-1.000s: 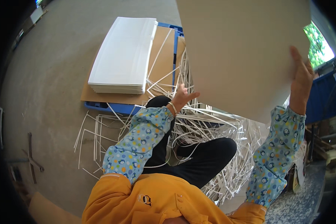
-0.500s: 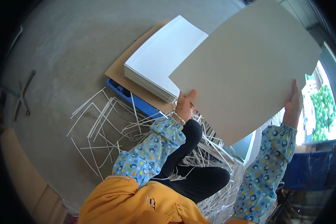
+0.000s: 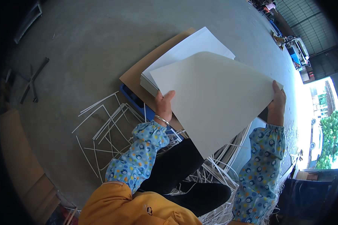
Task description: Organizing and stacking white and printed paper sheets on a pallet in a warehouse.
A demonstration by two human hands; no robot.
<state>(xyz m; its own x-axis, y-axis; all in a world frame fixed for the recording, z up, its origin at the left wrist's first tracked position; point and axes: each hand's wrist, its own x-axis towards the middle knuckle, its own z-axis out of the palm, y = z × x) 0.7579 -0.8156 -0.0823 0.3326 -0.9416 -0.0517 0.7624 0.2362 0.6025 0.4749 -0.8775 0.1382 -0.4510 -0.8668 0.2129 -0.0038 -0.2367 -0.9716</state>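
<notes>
A large off-white sheet of cardboard [image 3: 214,101] is held out in front of me, slightly bowed. My left hand [image 3: 164,105] pinches its left edge, thumb on top. At the right corner my right hand [image 3: 277,101] grips it, fingers underneath and out of sight. Behind and partly beneath the sheet lies a stack of white sheets [image 3: 191,47]. That stack sits on a brown cardboard piece [image 3: 139,73], with a blue plastic pallet or crate [image 3: 133,99] showing below. The held sheet overlaps the near part of the stack; whether they touch I cannot tell.
Thin white strips [image 3: 109,123] are scattered on the concrete floor [image 3: 82,48], with a tangled heap of strips [image 3: 229,168] by my legs. Brown cardboard [image 3: 22,150] stands at the left. Crossed dark metal bars [image 3: 33,80] lie farther off. A dark blue bin [image 3: 306,195] stands at right.
The held sheet has come down and leftward over the stack, and its upward face now looks paler. Both hands still grip its edges. The view has shifted as well.
</notes>
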